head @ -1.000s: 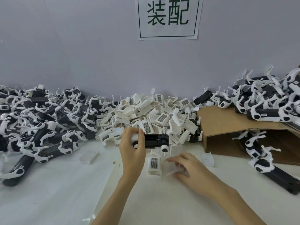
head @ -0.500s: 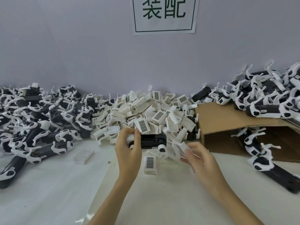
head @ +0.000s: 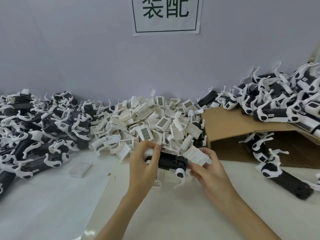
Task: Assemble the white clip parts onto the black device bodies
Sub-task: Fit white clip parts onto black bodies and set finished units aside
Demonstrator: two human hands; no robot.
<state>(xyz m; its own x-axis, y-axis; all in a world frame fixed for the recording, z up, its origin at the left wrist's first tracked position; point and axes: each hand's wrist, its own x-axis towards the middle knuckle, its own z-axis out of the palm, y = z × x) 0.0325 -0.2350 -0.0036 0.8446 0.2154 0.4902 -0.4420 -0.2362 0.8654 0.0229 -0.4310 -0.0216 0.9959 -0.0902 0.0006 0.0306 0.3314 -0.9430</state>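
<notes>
My left hand (head: 144,168) grips the left end of a black device body (head: 170,161) with white arms, held level above the table in front of the clip pile. My right hand (head: 210,172) pinches a white clip part (head: 196,155) and holds it against the body's right end. A large heap of loose white clip parts (head: 155,122) lies just behind both hands. Another white clip part sits on the table under the body, mostly hidden by my left hand.
Piled black bodies with white arms (head: 39,129) cover the left of the table. A cardboard box (head: 242,129) on its side stands at right with more bodies (head: 280,104) on top and one long body (head: 287,184) in front. A clear small case (head: 80,168) lies left.
My right hand picked a white clip part up from the table and brought it to the right end of the black body. My left hand kept its grip on the body.
</notes>
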